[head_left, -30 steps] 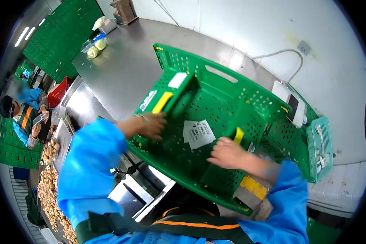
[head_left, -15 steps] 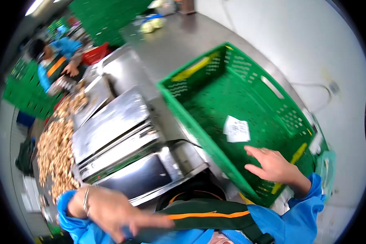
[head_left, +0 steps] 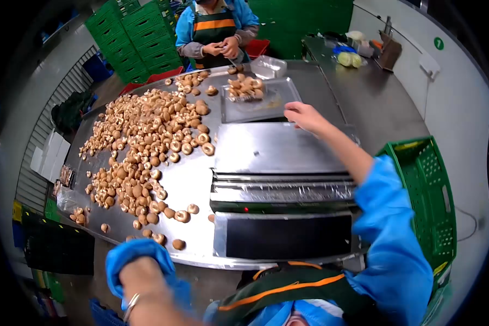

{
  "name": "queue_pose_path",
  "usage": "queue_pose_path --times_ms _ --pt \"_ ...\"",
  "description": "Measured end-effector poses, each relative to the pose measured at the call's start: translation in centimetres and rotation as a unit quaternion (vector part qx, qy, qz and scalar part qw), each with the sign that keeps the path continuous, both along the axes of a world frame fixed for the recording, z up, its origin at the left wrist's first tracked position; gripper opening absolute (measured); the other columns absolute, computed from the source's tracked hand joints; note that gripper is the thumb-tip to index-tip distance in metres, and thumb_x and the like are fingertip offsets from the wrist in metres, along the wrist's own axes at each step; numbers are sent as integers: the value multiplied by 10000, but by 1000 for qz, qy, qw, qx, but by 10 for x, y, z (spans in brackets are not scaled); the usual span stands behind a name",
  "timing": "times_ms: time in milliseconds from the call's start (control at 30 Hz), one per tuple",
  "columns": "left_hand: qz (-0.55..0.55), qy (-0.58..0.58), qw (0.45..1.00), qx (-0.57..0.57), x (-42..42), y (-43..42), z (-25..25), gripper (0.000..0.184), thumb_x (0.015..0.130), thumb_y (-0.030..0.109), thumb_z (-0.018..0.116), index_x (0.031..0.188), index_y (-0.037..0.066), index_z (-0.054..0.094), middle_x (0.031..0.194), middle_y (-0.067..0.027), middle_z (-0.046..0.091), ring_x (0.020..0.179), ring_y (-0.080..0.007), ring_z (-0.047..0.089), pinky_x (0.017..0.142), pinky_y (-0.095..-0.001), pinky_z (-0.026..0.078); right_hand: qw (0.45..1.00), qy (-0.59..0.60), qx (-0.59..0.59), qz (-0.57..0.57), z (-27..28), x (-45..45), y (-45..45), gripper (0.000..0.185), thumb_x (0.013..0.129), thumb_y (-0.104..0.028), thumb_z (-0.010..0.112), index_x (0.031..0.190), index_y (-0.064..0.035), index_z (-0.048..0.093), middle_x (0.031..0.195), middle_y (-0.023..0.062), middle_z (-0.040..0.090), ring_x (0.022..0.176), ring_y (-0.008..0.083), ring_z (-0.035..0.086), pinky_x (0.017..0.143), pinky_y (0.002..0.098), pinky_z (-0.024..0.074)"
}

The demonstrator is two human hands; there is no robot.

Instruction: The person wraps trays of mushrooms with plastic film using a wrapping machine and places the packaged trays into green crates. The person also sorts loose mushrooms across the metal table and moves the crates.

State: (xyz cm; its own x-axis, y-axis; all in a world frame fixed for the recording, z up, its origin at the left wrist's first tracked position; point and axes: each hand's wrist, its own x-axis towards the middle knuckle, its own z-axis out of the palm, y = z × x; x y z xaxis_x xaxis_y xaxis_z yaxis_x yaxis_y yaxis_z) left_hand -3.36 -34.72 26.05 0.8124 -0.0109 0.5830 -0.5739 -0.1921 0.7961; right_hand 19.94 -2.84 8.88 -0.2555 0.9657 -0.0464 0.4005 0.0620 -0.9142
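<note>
My right hand (head_left: 305, 116) reaches over the metal top (head_left: 280, 146) of a film-wrapping machine, fingers loosely bent and slightly apart, with nothing visible in them. Just beyond its fingertips is a flat metal tray (head_left: 281, 98), on which a clear punnet of mushrooms (head_left: 245, 87) sits. Low in the view, my left hand (head_left: 157, 308) is blurred and cut off by the bottom edge; its fingers are hidden. A large heap of shiitake mushrooms (head_left: 146, 122) spreads over the steel table (head_left: 193, 228) at left.
Across the table a co-worker (head_left: 214, 30) in a striped apron holds something small in both hands. An empty-looking clear punnet (head_left: 269, 67) stands near the tray. At right is a green crate (head_left: 432, 185); stacked green crates (head_left: 141, 38) stand behind. Wrapped cabbages (head_left: 349, 58) lie on the far counter.
The view has swung left from the green crate to the mushroom table. My right hand has moved from above the crate to above the wrapping machine. My left hand has dropped toward the bottom edge.
</note>
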Motion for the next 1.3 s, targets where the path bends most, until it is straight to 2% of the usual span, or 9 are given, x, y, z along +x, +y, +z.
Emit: queue_pose_path --times_ms 100,133,200,400,800,1000,1067,1133,1300 --pt "387 183 903 -28 -33 58 -84 359 807 166 592 1137 37 532 868 -119 615 713 -262 587 610 -350 460 988 -73 -5 -135 -71 -56 117 377 811 -268 472 1035 27 544 793 155 606 577 239 577 482 336 459" --pt "568 334 746 91 -39 59 -103 345 796 155 605 1118 45 549 849 -97 614 691 -239 582 594 -335 448 986 -78 -35 -140 -72 -66 134 401 810 -272 448 1074 21 518 875 176 598 601 279 593 512 353 494" --pt "602 346 623 361 -69 63 -161 354 756 125 646 1095 64 564 788 -78 613 635 -206 583 560 -314 452 976 -1 -45 -212 -116 -85 189 396 832 -221 427 1139 27 463 966 188 571 594 309 590 530 389 518" --pt "806 374 446 -110 -53 13 -219 189 811 37 573 998 24 596 906 -163 631 824 -278 625 734 -332 480 909 292 -134 -267 -155 -115 235 304 838 -65 411 1114 61 407 952 220 528 713 310 620 571 379 561" --pt "752 217 623 11 -29 101 -213 182 735 17 621 917 30 616 820 -135 624 730 -271 605 645 -333 465 904 309 -216 -201 -44 7 28 202 795 111 390 978 28 374 921 188 483 765 339 618 630 399 577" --pt "791 337 482 173 -11 113 -231 179 747 145 621 907 66 624 822 -70 548 847 -246 485 770 -370 327 903 267 -262 -211 -43 60 -90 258 826 29 435 1073 67 372 961 160 490 817 301 623 647 328 584" --pt "793 372 428 221 -9 115 -239 213 744 195 630 916 69 627 830 -84 541 866 -257 470 786 -397 315 932 162 -242 -218 -32 70 -110 244 815 -53 529 1038 18 463 925 128 521 793 277 612 614 338 555" --pt "797 398 373 262 -8 115 -242 263 741 284 630 878 60 644 835 -92 539 870 -260 463 800 -408 315 972 -138 55 -184 -50 121 -135 223 791 -144 590 967 -18 536 883 115 537 768 276 581 612 375 497" --pt "758 465 348 298 15 135 -256 379 705 465 639 634 94 674 644 -70 562 775 -245 469 742 -386 308 809 -542 176 -146 -65 114 -183 348 738 -416 625 705 -70 640 770 131 536 759 310 491 673 421 354"
